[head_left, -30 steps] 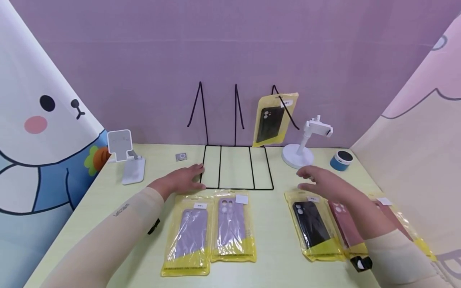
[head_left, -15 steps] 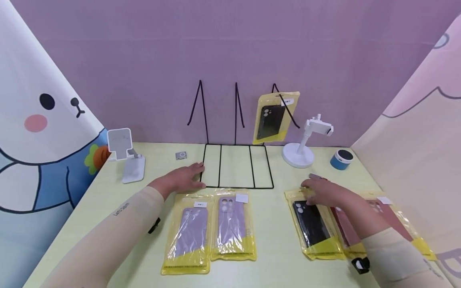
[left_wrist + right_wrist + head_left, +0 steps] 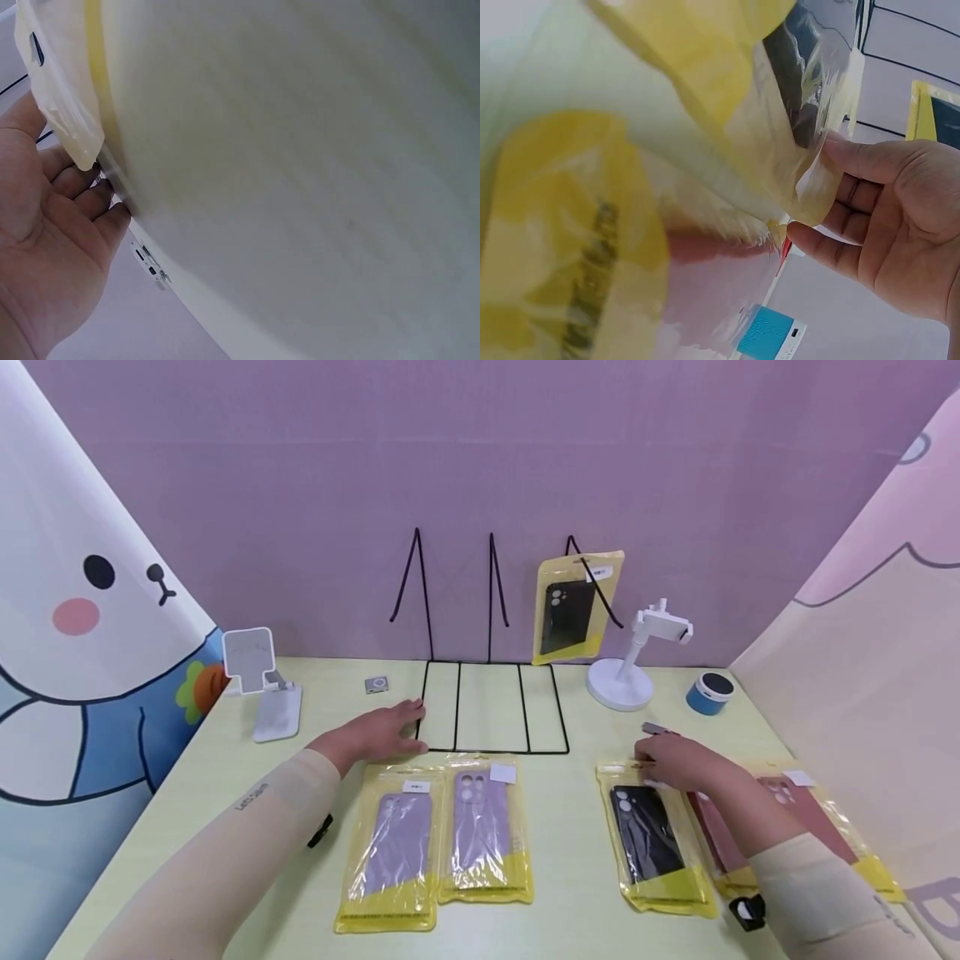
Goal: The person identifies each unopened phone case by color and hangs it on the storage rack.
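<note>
My right hand [image 3: 648,762] pinches the top edge of a yellow packet holding a black phone case [image 3: 651,835], which lies on the pale green table. In the right wrist view, the thumb and fingers of that hand [image 3: 817,187] close on the packet's clear corner [image 3: 810,97]. My left hand [image 3: 411,728] lies flat on the table at the front left corner of a black wire rack [image 3: 457,710]. From the left wrist its fingers [image 3: 90,195] look straight and hold nothing. Another black case packet [image 3: 572,610] stands on the rack's right slot.
Two purple case packets [image 3: 393,847] [image 3: 483,831] lie side by side in front of the rack. Dark pink case packets [image 3: 813,814] lie right of my right hand. A white phone stand [image 3: 258,689], a small grey item [image 3: 377,685], a white clamp holder [image 3: 630,664] and a blue speaker [image 3: 708,693] stand further back.
My right hand came down from above the table onto the top of the black case packet and took hold of it; the packet shifted slightly. The left hand stayed still.
</note>
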Motion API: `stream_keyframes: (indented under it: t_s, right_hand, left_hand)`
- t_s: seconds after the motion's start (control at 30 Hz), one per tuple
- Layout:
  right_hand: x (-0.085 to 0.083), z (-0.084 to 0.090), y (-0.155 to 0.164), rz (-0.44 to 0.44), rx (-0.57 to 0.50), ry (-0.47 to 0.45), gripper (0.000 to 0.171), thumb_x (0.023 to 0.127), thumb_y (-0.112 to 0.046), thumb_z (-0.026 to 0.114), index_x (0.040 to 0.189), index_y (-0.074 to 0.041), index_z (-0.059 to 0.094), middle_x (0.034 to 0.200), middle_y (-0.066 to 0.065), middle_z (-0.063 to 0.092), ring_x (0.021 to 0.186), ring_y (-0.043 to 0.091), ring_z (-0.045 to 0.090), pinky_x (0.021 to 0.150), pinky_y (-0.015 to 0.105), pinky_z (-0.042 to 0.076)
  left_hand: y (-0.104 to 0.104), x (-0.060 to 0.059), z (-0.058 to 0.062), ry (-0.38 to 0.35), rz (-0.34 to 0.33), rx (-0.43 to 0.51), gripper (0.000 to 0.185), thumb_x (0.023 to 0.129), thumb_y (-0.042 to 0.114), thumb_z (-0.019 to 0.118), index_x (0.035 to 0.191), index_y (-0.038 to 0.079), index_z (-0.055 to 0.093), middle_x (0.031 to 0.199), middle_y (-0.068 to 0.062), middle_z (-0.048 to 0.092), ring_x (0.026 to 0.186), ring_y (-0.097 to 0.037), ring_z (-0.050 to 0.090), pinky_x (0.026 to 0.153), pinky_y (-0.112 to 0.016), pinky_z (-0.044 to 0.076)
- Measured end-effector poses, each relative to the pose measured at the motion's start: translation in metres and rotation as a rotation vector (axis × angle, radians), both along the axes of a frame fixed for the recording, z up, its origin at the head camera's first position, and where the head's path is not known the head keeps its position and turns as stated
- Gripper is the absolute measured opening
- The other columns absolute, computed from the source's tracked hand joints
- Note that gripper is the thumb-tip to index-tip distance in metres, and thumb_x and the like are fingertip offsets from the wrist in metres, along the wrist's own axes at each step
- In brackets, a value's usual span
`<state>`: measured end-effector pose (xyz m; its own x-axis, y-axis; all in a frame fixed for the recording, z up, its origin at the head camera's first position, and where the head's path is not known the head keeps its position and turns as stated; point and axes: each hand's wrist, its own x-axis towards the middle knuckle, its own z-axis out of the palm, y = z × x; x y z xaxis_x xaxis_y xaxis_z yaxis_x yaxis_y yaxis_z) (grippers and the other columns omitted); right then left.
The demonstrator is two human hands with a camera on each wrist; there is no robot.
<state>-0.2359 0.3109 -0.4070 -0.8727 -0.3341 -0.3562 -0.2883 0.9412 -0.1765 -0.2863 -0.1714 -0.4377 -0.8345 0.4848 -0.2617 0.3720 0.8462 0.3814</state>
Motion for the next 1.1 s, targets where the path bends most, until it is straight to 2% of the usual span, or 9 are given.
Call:
stream_keyframes:
  t_s: [0.1,0.23,0.43,0.6,0.77,1.0,1.1]
  right_hand:
    - [-0.002,0.002,0.002,0.008,-0.023,0.022,0.003,0.096,-0.017,0.061,0.094,-0.015,0.063,0.082,-0.002,0.057,0.074,0.014,0.052,0.064,0.028,0.045]
    - [-0.004,0.011,0.006,-0.005,-0.104,0.047,0.007,0.097,-0.019,0.062,0.101,-0.014,0.063,0.089,-0.002,0.061,0.078,0.016,0.054,0.067,0.030,0.047]
    - [-0.004,0.031,0.007,-0.027,-0.269,0.033,0.008,0.098,-0.021,0.061,0.102,-0.015,0.063,0.088,-0.002,0.062,0.080,0.016,0.054,0.069,0.030,0.047]
    - [0.004,0.050,0.004,-0.003,-0.366,0.098,0.007,0.097,-0.019,0.062,0.101,-0.014,0.063,0.086,-0.002,0.062,0.080,0.016,0.054,0.070,0.029,0.049]
    - [0.011,0.067,-0.002,0.015,-0.424,0.180,0.006,0.098,-0.022,0.062,0.099,-0.017,0.064,0.083,-0.003,0.063,0.077,0.016,0.056,0.068,0.026,0.050]
    - [0.020,0.086,-0.012,-0.023,-0.476,0.174,0.006,0.096,-0.022,0.064,0.100,-0.018,0.063,0.084,0.000,0.063,0.076,0.021,0.057,0.064,0.027,0.053]
    - [0.023,0.093,-0.014,-0.027,-0.484,0.209,0.004,0.096,-0.022,0.064,0.100,-0.019,0.063,0.085,0.001,0.063,0.073,0.022,0.057,0.060,0.027,0.052]
  left_hand:
    - [0.000,0.001,0.001,-0.004,0.003,-0.004,0.083,0.094,0.054,0.057,0.157,0.014,0.021,0.166,-0.008,0.008,0.152,-0.031,0.009,0.122,-0.051,0.014]
    - [0.000,0.001,0.002,-0.013,0.012,-0.002,0.083,0.094,0.054,0.058,0.157,0.015,0.021,0.166,-0.007,0.008,0.152,-0.030,0.009,0.123,-0.051,0.014]
    - [0.001,0.000,0.002,-0.014,0.014,-0.002,0.084,0.094,0.054,0.058,0.157,0.014,0.020,0.166,-0.009,0.008,0.152,-0.031,0.009,0.123,-0.050,0.014]
    - [0.001,0.000,0.000,-0.014,0.012,0.000,0.084,0.094,0.054,0.058,0.157,0.014,0.020,0.166,-0.009,0.008,0.152,-0.031,0.009,0.123,-0.051,0.014]
    - [0.001,0.000,0.000,-0.017,0.021,-0.001,0.084,0.094,0.054,0.058,0.158,0.015,0.020,0.166,-0.008,0.007,0.152,-0.031,0.009,0.122,-0.052,0.014]
    - [0.003,0.001,0.001,-0.019,0.019,0.004,0.083,0.094,0.053,0.058,0.157,0.015,0.020,0.166,-0.009,0.008,0.152,-0.031,0.009,0.122,-0.051,0.014]
    - [0.002,0.000,0.000,-0.017,0.014,0.001,0.083,0.094,0.053,0.058,0.158,0.015,0.020,0.166,-0.009,0.008,0.152,-0.031,0.009,0.122,-0.052,0.014]
